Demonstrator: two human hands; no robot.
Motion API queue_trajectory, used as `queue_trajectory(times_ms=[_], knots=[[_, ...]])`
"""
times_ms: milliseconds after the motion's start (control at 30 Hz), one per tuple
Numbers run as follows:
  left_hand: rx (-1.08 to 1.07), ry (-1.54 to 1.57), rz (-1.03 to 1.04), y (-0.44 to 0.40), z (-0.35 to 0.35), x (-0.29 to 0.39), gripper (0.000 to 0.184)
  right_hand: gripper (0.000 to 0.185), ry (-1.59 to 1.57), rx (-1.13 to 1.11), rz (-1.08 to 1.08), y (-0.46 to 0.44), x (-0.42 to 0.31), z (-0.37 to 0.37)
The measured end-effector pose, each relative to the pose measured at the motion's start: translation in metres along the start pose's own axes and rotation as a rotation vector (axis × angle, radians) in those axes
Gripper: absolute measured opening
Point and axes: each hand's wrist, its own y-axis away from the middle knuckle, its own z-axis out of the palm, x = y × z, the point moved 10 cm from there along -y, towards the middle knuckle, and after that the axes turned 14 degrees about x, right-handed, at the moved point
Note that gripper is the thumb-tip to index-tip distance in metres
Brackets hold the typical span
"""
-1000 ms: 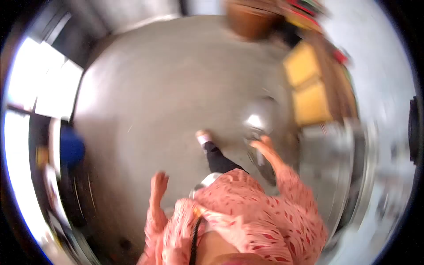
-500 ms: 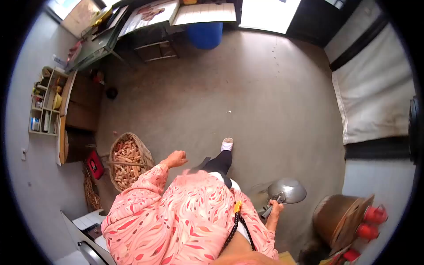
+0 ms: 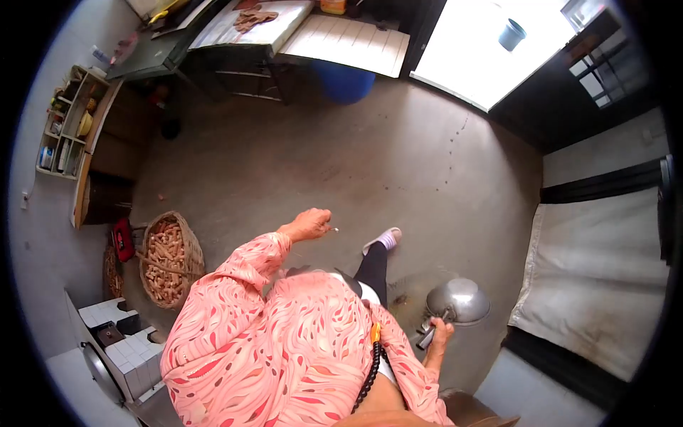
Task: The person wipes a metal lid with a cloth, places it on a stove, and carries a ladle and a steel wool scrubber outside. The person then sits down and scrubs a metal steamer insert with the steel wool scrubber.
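At the lower right, my right hand is closed around the handle of a grey metal wok. The wok hangs out over the floor beside my leg, its rounded side shining. My left hand is in front of my body with the fingers curled in. Whatever lies inside those fingers, if anything, is hidden. A small white speck shows just by the left fingertips; it looks like a bit on the floor, apart from the hand.
A wicker basket of corn cobs stands on the floor at left. A wall shelf, a table and a blue tub line the room. The bright doorway is ahead right, with a bucket outside. A white curtain hangs right.
The view has turned right and moved ahead; the doorway shows more and the basket has slid left. My left hand has swung forward and right. The right hand keeps hold of the wok.
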Motion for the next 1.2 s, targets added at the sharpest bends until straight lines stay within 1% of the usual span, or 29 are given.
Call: queue_trajectory(times_ms=[33, 67, 133, 200, 233, 267, 300, 333, 400, 433, 500, 533, 567, 667, 733, 767, 800, 833, 867, 900, 933, 967, 1000, 1033, 1067, 1100, 1133, 1200], knots=[[0.004, -0.032, -0.014, -0.018, 0.0, -0.006, 0.022, 0.017, -0.011, 0.068, 0.042, -0.016, -0.02, 0.009], [0.017, -0.059, -0.029, -0.037, 0.002, -0.006, 0.022, 0.018, 0.109, -0.062, 0.055, -0.046, -0.045, 0.034], [0.094, -0.131, -0.202, -0.052, -0.001, -0.027, 0.022, 0.017, 0.106, -0.111, -0.023, -0.109, -0.06, 0.065], [0.01, -0.177, -0.368, -0.063, 0.003, -0.049, 0.023, 0.018, 0.097, -0.226, 0.011, -0.16, -0.076, 0.106], [-0.042, -0.182, -0.424, -0.067, 0.001, -0.052, 0.023, 0.018, 0.075, -0.24, 0.034, -0.179, -0.088, 0.12], [-0.093, -0.18, -0.483, -0.073, -0.005, -0.042, 0.024, 0.015, 0.082, -0.244, -0.003, -0.196, -0.115, 0.133], [-0.142, -0.169, -0.546, -0.077, -0.006, -0.035, 0.024, 0.014, 0.088, -0.268, 0.025, -0.208, -0.139, 0.147], [-0.132, -0.151, -0.571, -0.086, -0.005, -0.033, 0.025, 0.014, 0.093, -0.296, 0.048, -0.222, -0.161, 0.163], [-0.099, -0.116, -0.617, -0.115, -0.001, -0.026, 0.027, 0.016, 0.107, -0.325, 0.018, -0.265, -0.189, 0.185], [-0.054, -0.067, -0.674, -0.13, -0.001, -0.023, 0.027, 0.017, 0.121, -0.335, 0.003, -0.286, -0.202, 0.198], [-0.066, 0.011, -0.727, -0.175, 0.018, -0.022, 0.027, 0.017, 0.159, -0.36, -0.042, -0.332, -0.231, 0.228], [-0.08, 0.047, -0.75, -0.196, 0.027, -0.026, 0.027, 0.017, 0.186, -0.371, -0.064, -0.353, -0.245, 0.241], [-0.1, 0.031, -0.653, -0.23, 0.034, -0.021, 0.026, 0.017, 0.22, -0.38, -0.087, -0.371, -0.26, 0.252], [-0.059, -0.047, -0.496, -0.336, 0.06, -0.02, 0.026, 0.021, 0.321, -0.344, -0.194, -0.423, -0.314, 0.286], [0.026, -0.091, -0.422, -0.423, 0.039, 0.021, 0.026, 0.025, 0.42, -0.358, -0.299, -0.472, -0.348, 0.305], [0.052, -0.098, -0.342, -0.469, 0.038, 0.037, 0.027, 0.026, 0.459, -0.371, -0.337, -0.49, -0.367, 0.316], [0.064, -0.07, -0.308, -0.516, 0.025, 0.066, 0.027, 0.027, 0.494, -0.381, -0.365, -0.501, -0.384, 0.327], [0.063, -0.013, -0.27, -0.557, 0.004, 0.105, 0.027, 0.031, 0.513, -0.387, -0.321, -0.486, -0.427, 0.349], [0.052, 0.098, -0.234, -0.593, 0.01, 0.128, 0.029, 0.033, 0.538, -0.404, -0.335, -0.502, -0.435, 0.364], [0.109, 0.295, -0.074, -0.632, 0.003, 0.172, 0.033, 0.027, 0.55, -0.398, -0.378, -0.521, -0.442, 0.378], [0.037, 0.475, -0.075, -0.662, 0.022, 0.198, 0.036, 0.022, 0.564, -0.397, -0.427, -0.539, -0.451, 0.393], [-0.15, 0.787, -0.331, -0.677, 0.033, 0.233, 0.035, 0.024, 0.576, -0.412, -0.449, -0.552, -0.465, 0.411], [-0.263, 1.022, -0.381, -0.699, 0.05, 0.268, 0.036, 0.028, 0.591, -0.43, -0.473, -0.564, -0.481, 0.432], [-0.324, 1.074, -0.417, -0.721, 0.073, 0.293, 0.041, 0.033, 0.608, -0.451, -0.496, -0.577, -0.495, 0.452], [-0.344, 1.155, -0.461, -0.74, 0.077, 0.317, 0.043, 0.033, 0.574, -0.533, -0.464, -0.594, -0.503, 0.476], [-0.367, 1.238, -0.499, -0.757, 0.079, 0.344, 0.044, 0.034, 0.59, -0.56, -0.487, -0.609, -0.512, 0.493], [-0.397, 1.286, -0.536, -0.778, 0.104, 0.353, 0.045, 0.034, 0.6, -0.586, -0.515, -0.625, -0.522, 0.514], [-0.354, 1.334, -0.629, -0.816, 0.113, 0.362, 0.046, 0.035, 0.664, -0.619, -0.607, -0.639, -0.554, 0.548]])
